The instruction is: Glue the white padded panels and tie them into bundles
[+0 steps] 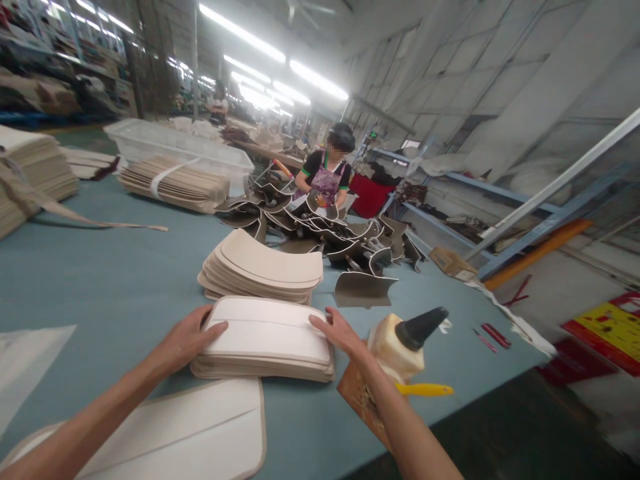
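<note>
My left hand (193, 337) grips the left end of a white panel (270, 330) with rounded corners and a beige border, thumb on top. At its right end, my right hand (337, 328) has its thumb over the edge; the other fingers are partly hidden. Beneath the panel lies a stack of similar beige-edged pieces (265, 371). Directly behind is a pile of curved beige panels (270, 263). A larger white panel (200, 433) lies in front, partly under my left arm. Beside my right forearm stands a cream bottle with a black nozzle (400, 347).
A yellow-handled brush (425, 389) rests by a brown board (363, 400). Dark curved pieces (320, 230) are heaped on the blue-green table (125, 280), where a co-worker (327, 173) sits behind them. A strapped bundle (175, 183), a plastic bin (175, 143) and red snips (496, 335) also lie there.
</note>
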### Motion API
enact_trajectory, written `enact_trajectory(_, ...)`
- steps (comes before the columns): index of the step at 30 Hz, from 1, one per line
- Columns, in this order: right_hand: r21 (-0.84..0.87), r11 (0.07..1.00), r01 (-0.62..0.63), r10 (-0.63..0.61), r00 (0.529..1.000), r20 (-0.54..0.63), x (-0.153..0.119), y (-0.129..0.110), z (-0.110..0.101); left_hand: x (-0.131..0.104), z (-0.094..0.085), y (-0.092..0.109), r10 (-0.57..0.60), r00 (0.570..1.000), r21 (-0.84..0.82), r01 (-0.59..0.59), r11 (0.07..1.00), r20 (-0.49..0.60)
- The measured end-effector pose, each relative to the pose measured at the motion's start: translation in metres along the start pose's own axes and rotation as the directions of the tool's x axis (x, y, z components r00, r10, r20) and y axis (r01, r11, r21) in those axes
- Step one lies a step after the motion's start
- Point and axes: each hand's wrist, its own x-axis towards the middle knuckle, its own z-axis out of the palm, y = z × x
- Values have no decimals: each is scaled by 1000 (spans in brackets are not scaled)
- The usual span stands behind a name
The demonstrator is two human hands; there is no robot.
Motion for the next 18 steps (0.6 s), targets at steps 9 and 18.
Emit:
enact_trajectory(9, -122, 984, -126, 126, 992, -8, -32, 13, 8, 0, -5, 22, -115, 991, 16, 114, 993, 67)
enact_trajectory(18, -72, 980, -183, 179, 982, -57, -43, 14, 13, -9, -12, 49, -249, 958, -106, 265, 959, 142)
